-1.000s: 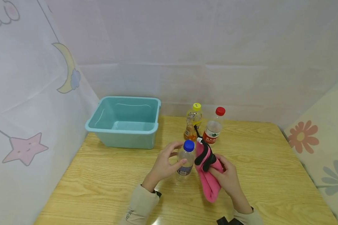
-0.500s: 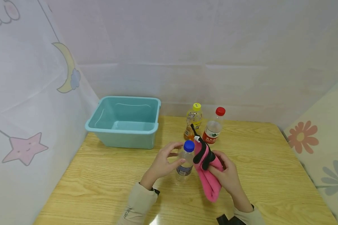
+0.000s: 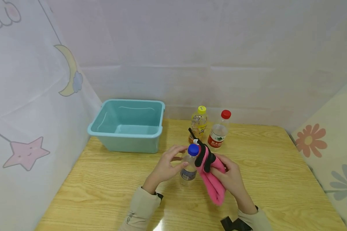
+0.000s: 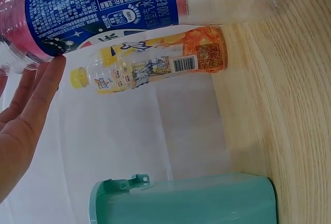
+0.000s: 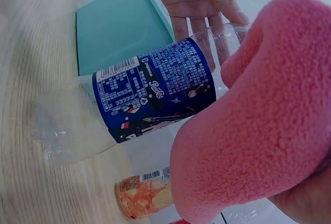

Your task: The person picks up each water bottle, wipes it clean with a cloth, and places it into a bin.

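Observation:
A clear plastic bottle (image 3: 188, 173) with a blue cap and a blue label stands upright on the table. My left hand (image 3: 169, 163) is at its left side, fingers fairly straight, fingertips touching or very near its upper part. My right hand (image 3: 229, 175) holds a pink fleecy cloth pouch (image 3: 212, 183) with black trim and a black cord, thumb in front. The pouch leans against or close to the bottle's right side; in the right wrist view it covers the bottle's neck. Most of my right hand is hidden there behind the pouch.
A yellow-capped bottle (image 3: 199, 123) with orange contents and a red-capped water bottle (image 3: 218, 131) stand behind the hands. A turquoise plastic basin (image 3: 127, 142) sits at the back left of the wooden table (image 3: 104, 192). Printed cloth walls enclose the table.
The pink pouch and my right hand have moved left, nearer the blue-capped bottle. My left hand and that bottle have shifted only slightly left.

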Available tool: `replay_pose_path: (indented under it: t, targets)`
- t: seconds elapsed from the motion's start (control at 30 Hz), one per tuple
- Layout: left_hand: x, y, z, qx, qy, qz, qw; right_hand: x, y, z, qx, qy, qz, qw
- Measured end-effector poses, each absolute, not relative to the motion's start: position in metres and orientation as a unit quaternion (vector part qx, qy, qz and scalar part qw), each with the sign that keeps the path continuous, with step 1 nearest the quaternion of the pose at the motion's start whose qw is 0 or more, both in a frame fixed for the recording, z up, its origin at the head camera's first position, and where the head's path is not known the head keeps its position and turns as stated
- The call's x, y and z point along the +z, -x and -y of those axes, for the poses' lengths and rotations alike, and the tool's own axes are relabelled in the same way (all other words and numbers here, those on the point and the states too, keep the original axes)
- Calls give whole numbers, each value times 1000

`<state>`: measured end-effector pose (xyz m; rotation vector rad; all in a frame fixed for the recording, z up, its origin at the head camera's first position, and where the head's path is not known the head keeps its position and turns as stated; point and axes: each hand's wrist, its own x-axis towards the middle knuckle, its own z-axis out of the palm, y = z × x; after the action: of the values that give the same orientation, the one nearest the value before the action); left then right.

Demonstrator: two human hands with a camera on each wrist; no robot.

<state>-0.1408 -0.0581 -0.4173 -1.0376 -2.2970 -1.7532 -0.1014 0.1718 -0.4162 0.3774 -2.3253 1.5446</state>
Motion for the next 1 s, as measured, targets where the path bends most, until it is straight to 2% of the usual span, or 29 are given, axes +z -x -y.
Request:
replay_pose_path:
  t: [0.37, 0.8, 1.0]
  targets:
    - [-418, 138, 56, -588, 328, 739, 26, -413, 106, -165, 515, -154, 828, 160]
    - [-420, 139, 57, -585, 341, 736, 24, -414, 104, -158, 486, -130, 857, 113]
    - [-418, 138, 56, -589, 338, 734, 23, -423, 103, -155, 519, -122, 840, 105]
